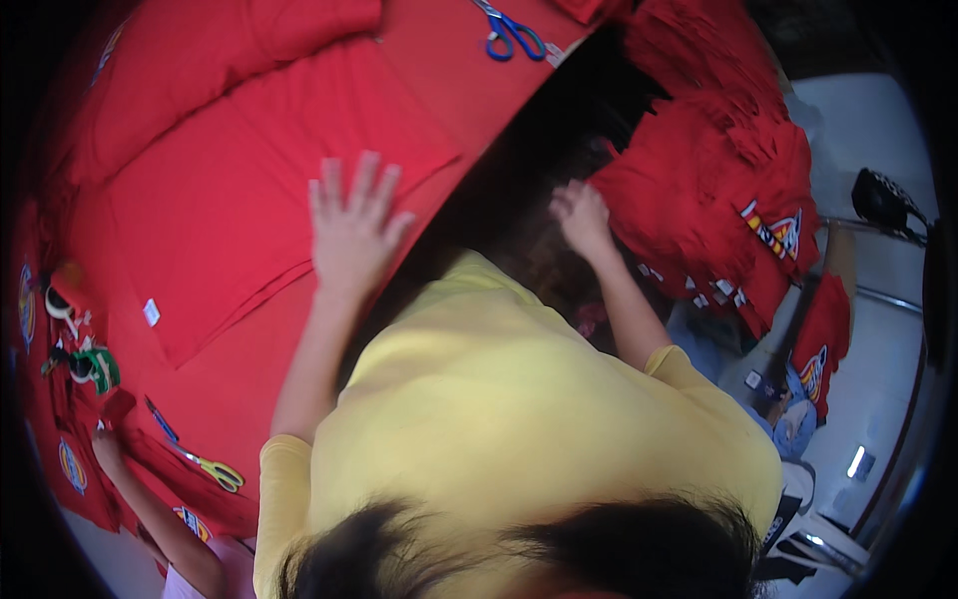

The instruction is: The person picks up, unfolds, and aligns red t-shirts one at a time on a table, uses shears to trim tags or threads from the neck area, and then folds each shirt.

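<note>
My left hand [354, 230] lies with fingers spread flat on a smooth red garment [230, 180] on the red-covered table. A small white tag [151, 311] shows near that garment's edge. Over the dark gap to the right of the table is my right hand [584, 215], its fingers loosely bent and apart. Nothing shows in its grasp. Just beside it hangs a heaped pile of red shirts [699, 180] with colourful printed patches and several white tags.
Blue-handled scissors [514, 38] lie at the far table edge, yellow-handled scissors [220, 473] and a blue pen [160, 417] at the near left. Tape rolls [95, 369] sit by the left rim. Another person's hand [105, 444] touches red cloth there. More red cloth [230, 50] lies bundled behind.
</note>
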Motion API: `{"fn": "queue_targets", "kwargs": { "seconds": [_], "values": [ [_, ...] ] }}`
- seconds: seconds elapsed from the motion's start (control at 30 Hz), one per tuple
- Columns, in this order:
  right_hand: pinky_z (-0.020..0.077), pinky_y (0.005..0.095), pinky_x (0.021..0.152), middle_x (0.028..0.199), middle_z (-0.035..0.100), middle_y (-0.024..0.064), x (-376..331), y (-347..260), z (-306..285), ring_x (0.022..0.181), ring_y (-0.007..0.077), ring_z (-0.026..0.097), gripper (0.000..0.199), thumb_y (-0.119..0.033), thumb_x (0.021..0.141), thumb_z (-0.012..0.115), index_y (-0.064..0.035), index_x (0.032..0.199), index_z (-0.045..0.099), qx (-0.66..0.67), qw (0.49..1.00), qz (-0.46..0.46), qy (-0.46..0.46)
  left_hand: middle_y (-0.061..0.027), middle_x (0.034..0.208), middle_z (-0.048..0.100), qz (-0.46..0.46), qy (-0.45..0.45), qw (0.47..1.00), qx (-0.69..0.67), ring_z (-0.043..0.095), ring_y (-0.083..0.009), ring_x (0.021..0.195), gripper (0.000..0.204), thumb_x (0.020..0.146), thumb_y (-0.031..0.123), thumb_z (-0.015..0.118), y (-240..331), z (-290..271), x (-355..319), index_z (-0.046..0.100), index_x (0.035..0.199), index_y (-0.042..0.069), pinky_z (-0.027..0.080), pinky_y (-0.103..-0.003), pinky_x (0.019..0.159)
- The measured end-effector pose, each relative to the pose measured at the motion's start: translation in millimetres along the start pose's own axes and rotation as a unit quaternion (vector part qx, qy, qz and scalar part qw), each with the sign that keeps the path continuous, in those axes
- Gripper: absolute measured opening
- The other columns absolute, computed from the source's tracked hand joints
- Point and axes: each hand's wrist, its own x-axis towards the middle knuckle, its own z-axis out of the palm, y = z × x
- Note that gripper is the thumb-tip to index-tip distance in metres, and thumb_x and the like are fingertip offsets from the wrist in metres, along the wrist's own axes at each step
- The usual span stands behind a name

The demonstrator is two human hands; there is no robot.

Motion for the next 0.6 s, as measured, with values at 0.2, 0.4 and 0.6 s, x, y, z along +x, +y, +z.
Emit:
{"fn": "queue_targets", "kwargs": {
  "seconds": [0.2, 0.4, 0.6],
  "values": [
    [0.0409, 0.0426, 0.091, 0.113, 0.056, 0.0125, 131, -51, -80, 0.106, 0.0333, 0.051, 0.025, -0.009, 0.087, 0.051, -0.0087, 0.108, 0.063, 0.042, 0.929, -0.194, 0.314, -0.0009, 0.145, 0.037, 0.088, -0.072, 0.988, -0.103, 0.025, -0.0263, 0.138, 0.063, 0.083, 0.044, 0.059, 23, -12, -34, 0.042, 0.137, 0.017, 0.014, -0.057, 0.111],
    [0.0209, 0.0590, 0.107, 0.147, 0.028, 0.0206, 189, 89, -87, 0.136, 0.0399, 0.025, 0.053, -0.037, 0.094, 0.045, -0.0047, 0.136, 0.041, -0.160, 0.902, 0.111, 0.386, -0.0111, 0.124, 0.056, -0.067, 0.045, 0.951, -0.299, 0.049, -0.0290, 0.121, 0.028, 0.083, 0.012, 0.063, 1, -15, -81, 0.063, 0.111, 0.008, 0.034, -0.045, 0.106],
    [0.0077, 0.0669, 0.106, 0.139, 0.044, 0.0150, 52, 103, 55, 0.136, 0.0297, 0.030, 0.051, -0.039, 0.090, 0.043, -0.0078, 0.128, 0.054, -0.520, 0.771, -0.120, -0.348, -0.0121, 0.112, 0.059, -0.310, 0.104, 0.915, -0.235, 0.057, -0.0292, 0.102, 0.018, 0.089, 0.009, 0.057, 4, -49, -91, 0.065, 0.104, 0.004, 0.044, -0.039, 0.091]
  ]
}}
